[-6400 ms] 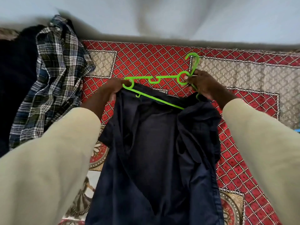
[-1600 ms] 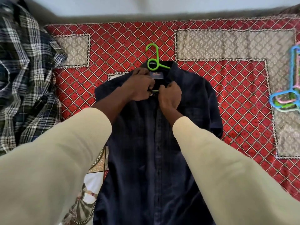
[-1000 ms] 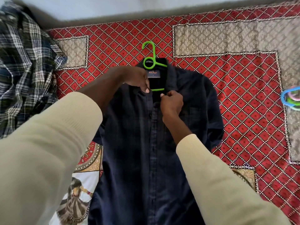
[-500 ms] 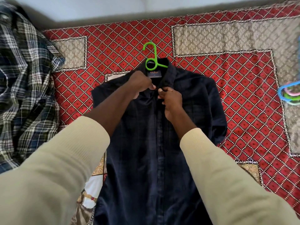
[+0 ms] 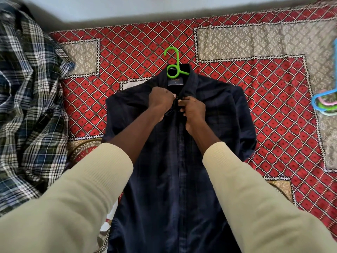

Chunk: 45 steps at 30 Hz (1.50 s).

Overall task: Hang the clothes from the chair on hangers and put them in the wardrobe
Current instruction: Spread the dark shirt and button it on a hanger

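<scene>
1. Two cream ribbed sleeves [image 5: 76,198] reach forward over a dark navy shirt [image 5: 169,179] lying flat, front up, on a patterned bedspread [image 5: 273,110].
2. The left hand [image 5: 160,102] and right hand [image 5: 193,110] are both closed on the shirt's front edges just below the collar, pinching the fabric together at the top of the placket.
3. A bright green plastic hanger [image 5: 173,66] sits inside the shirt; only its hook and loop show above the collar.
4. A crumpled plaid shirt [image 5: 29,106] lies heaped at the left.
5. Blue, pink and green hangers [image 5: 326,103] lie stacked at the right edge of the red diamond-print cloth.
</scene>
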Motion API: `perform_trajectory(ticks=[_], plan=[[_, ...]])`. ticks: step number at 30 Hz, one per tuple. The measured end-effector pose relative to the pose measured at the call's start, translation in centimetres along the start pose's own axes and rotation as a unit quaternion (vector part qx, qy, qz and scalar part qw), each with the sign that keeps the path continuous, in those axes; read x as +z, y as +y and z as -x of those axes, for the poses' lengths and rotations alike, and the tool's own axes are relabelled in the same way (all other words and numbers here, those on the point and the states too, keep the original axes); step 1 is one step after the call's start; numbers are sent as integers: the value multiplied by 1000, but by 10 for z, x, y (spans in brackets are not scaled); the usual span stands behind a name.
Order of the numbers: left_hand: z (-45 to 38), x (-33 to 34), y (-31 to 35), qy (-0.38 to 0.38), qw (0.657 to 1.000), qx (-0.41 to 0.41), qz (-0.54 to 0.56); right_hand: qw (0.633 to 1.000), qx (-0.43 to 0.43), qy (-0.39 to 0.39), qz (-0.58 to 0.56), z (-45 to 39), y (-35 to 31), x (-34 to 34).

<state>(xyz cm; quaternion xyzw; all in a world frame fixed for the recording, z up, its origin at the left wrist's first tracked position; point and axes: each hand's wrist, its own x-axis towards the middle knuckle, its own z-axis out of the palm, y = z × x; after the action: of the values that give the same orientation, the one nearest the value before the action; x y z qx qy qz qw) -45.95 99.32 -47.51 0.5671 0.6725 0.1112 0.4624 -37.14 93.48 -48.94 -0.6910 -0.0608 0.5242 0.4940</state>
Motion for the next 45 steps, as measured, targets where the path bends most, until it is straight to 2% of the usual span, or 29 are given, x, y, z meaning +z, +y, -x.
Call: perform_trajectory(ticks=[2,4,9,15,21,24,27,33,37,41,45], plan=[[3,3,-5,59,996,-27,63,1000,-6,-5,-6,0,2,-1],[4,7,-8,75,994,-30,76,1000,-11,-12,-7,-1,4,-2],[3,3,-4,64,992,-21,111,998,27,-28,-52,-7,4,-6],[3,1,4,85,991,-39,96,1000,24,-3,16,-12,-2,-2],[-3,1,0,17,995,-30,92,996,-40,16,77,-15,-1,3],[-6,-6,0,-37,992,-23,115,987,-97,28,126,-20,3,5],[-6,-13,5,-91,991,-5,102,978,-114,30,175,-24,8,5],[-10,-6,-7,-43,996,33,77,979,-109,-15,169,-26,10,-3],[-11,-3,-14,-15,997,80,11,971,-132,-42,193,-23,6,-7],[-17,-10,-9,-90,992,62,59,977,-64,-141,150,-27,-8,-20],[-27,-25,-6,-150,981,68,99,981,-56,-118,147,-27,-14,-18]])
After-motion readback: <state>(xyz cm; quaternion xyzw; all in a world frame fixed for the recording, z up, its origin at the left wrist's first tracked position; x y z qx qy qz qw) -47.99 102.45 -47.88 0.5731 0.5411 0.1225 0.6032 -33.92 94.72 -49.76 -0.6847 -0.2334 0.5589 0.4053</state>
